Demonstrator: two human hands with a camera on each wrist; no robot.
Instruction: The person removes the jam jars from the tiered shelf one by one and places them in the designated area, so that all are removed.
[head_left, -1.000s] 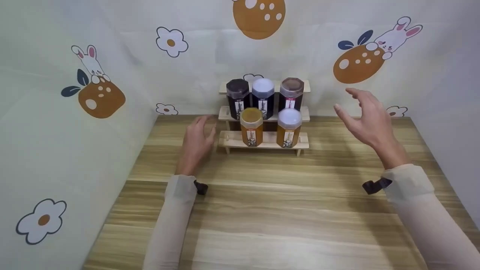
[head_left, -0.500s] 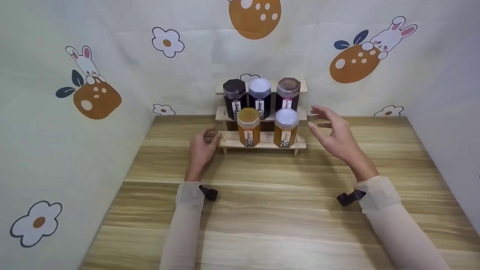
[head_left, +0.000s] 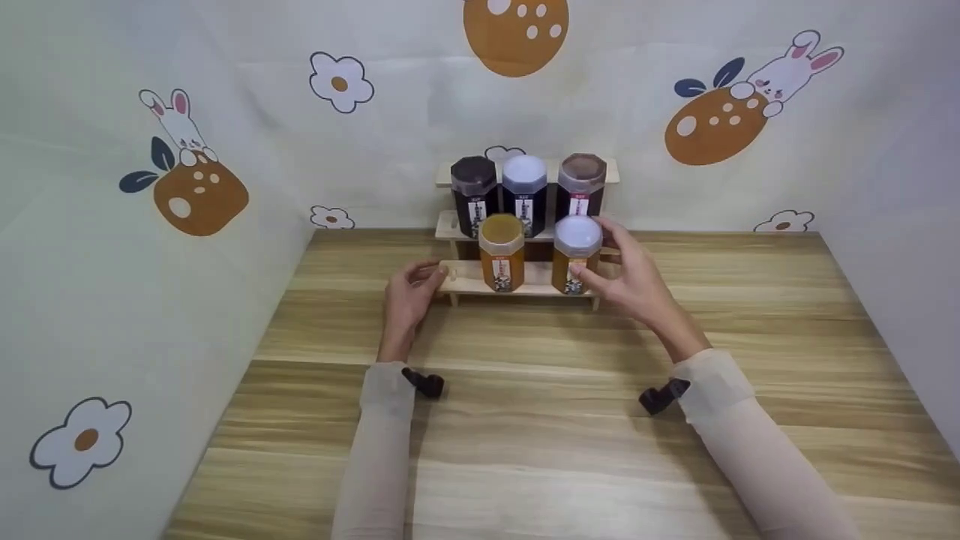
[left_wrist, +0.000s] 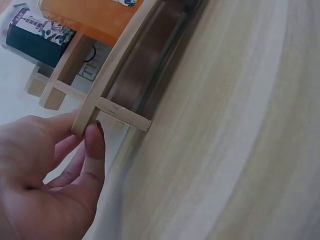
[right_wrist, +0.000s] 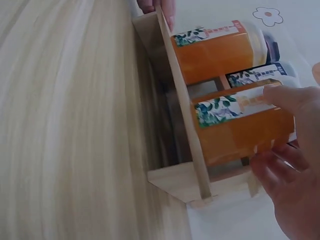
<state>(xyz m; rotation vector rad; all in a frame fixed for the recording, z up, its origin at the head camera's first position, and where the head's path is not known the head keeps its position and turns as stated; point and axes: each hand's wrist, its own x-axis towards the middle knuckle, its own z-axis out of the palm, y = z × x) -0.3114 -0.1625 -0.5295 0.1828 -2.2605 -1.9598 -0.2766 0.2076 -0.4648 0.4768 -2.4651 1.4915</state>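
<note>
A wooden tiered shelf (head_left: pixel 540 279) stands against the back wall with jars on its steps. My left hand (head_left: pixel 409 296) pinches the left end of the lowest step between thumb and fingers, as the left wrist view (left_wrist: pixel 65 170) shows close up. On the right of that step stands an amber jar with a white lid (head_left: pixel 577 244). My right hand (head_left: pixel 637 281) grips this jar, thumb on the front label and fingers round its right side. In the right wrist view the jar (right_wrist: pixel 240 132) sits at the step's board. Another amber jar with a yellowish lid (head_left: pixel 502 251) stands to its left.
On the middle step stand three dark jars: one with a black lid (head_left: pixel 474 195), one with a white lid (head_left: pixel 525 195), one with a brown lid (head_left: pixel 581 184). The wood-grain table (head_left: pixel 495 420) is bordered by walls of printed cloth (head_left: pixel 405 135).
My right hand has come in leftward from beside the shelf and taken hold of the white-lidded amber jar. The left hand has moved slightly right and taken the lowest step's end.
</note>
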